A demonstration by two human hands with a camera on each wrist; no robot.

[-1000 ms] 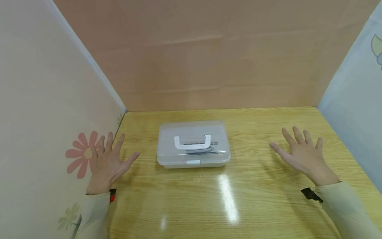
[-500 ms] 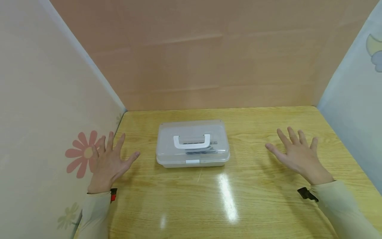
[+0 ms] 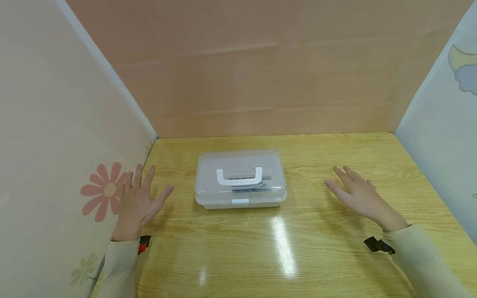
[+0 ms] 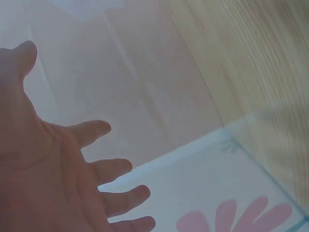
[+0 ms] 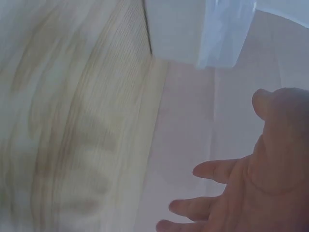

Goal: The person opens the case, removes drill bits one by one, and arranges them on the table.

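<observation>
Head view: a clear plastic box (image 3: pixel 240 179) with a white handle (image 3: pixel 240 177) and a white latch (image 3: pixel 240 201) sits shut at the centre of the frame on the wooden bench (image 3: pixel 298 248). Dark items show dimly through its lid. The left hand (image 3: pixel 138 203) hovers at the lower left, beside the flower-printed wall (image 3: pixel 56 165), fingers spread and straight, its grip fully open and holding nothing. The right hand (image 3: pixel 357 195) hovers at the right, well apart from the box, also open and empty, fingers straight.

Against the earlier frames, the right hand has slid a little toward the box and turned flatter, so its fingers look closer together. The left hand has barely shifted, and the box has not moved.

The left wrist view shows the spread fingers (image 4: pixel 104 166) before the wall. The right wrist view shows the open palm (image 5: pixel 270 193) over the bench.
</observation>
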